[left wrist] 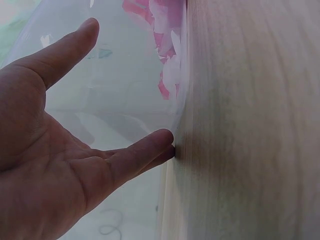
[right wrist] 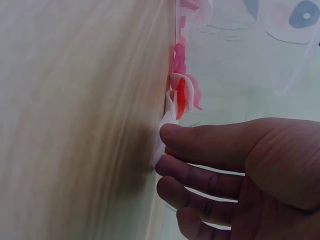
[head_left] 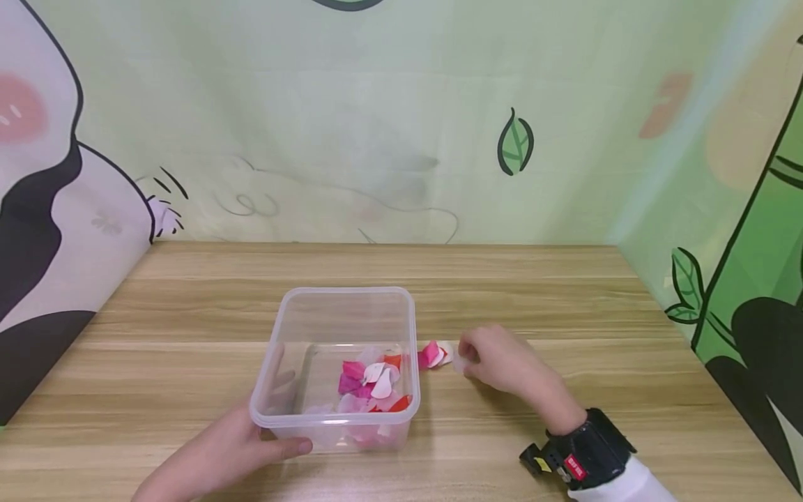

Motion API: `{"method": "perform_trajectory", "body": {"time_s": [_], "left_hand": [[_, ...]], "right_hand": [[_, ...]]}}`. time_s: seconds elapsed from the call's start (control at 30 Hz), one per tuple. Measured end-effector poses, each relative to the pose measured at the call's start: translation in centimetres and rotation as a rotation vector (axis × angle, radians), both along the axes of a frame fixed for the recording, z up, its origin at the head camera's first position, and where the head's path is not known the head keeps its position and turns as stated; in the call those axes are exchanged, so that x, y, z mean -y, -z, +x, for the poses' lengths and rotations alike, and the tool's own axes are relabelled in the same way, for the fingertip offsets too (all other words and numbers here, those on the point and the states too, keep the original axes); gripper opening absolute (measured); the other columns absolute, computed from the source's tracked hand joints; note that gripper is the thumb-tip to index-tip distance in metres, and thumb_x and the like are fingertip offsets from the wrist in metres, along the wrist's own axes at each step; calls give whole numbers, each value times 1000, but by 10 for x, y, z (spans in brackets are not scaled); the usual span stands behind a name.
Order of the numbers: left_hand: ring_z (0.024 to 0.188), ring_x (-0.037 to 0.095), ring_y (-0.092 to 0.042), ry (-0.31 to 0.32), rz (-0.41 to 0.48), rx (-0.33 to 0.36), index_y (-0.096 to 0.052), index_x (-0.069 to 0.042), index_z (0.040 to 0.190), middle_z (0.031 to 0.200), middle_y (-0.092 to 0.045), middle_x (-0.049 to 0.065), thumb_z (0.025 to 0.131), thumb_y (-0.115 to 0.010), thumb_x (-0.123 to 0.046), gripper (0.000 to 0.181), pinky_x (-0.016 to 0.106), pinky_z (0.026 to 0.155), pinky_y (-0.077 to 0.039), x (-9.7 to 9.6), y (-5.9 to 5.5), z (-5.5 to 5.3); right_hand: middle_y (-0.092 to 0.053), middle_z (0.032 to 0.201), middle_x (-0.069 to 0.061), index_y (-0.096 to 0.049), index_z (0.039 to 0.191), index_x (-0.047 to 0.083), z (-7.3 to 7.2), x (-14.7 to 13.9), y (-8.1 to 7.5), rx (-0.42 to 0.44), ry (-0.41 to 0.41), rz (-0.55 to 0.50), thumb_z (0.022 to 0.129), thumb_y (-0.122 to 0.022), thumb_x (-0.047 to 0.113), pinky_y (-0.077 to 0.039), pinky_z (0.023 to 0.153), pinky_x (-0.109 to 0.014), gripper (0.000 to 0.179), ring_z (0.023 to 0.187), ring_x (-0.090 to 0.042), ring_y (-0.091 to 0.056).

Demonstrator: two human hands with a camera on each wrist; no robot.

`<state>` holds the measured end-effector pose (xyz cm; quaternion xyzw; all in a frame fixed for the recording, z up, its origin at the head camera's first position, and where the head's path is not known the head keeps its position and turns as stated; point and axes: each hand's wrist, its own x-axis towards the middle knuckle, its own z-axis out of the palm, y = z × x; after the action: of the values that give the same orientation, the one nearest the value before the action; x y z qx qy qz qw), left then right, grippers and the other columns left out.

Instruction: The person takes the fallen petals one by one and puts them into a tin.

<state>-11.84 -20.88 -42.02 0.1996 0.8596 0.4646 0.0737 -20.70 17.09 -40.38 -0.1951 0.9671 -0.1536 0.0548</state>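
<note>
A clear plastic container (head_left: 332,420) holds pink, white and red flower petals (head_left: 370,382), mostly at its right side. My left hand (head_left: 235,436) rests against its near left corner, the thumb along the front and the straight fingers against the left wall. In the left wrist view, the left hand (left wrist: 65,155) is spread, fingertips low on the container. Right of the container, my right hand (head_left: 502,359) pinches a whitish petal (right wrist: 159,150) at the table surface, between thumb and index finger. Loose pink, red and white petals (head_left: 433,354) lie between that hand and the container.
The wood-grain table (head_left: 539,279) stretches around the container. A printed cloth backdrop (head_left: 401,139) rises behind the table and along both sides. A black wrist device (head_left: 592,450) is strapped to the right forearm, above a white sleeve (head_left: 627,484).
</note>
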Motion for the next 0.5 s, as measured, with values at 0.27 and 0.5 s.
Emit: {"method": "perform_trajectory", "body": {"time_s": [0.27,0.5], "left_hand": [[122,34,-58,-3,1,-8,1,-22,166,148,-48,27,83,-88,-34,123,29,93,-50,0,0,1],[125,35,-56,-13,-22,27,-1,-21,166,151,-45,26,83,-88,-37,121,30,95,-50,-1,-1,0]], "right_hand": [[-57,73,5,-66,79,14,-1,0,2,12,14,1,86,-81,6,-47,62,-33,18,67,-14,-53],[-59,73,6,-68,81,12,-2,-2,-3,-13,5,-58,86,-78,4,-47,62,-32,14,66,-13,-53]]}}
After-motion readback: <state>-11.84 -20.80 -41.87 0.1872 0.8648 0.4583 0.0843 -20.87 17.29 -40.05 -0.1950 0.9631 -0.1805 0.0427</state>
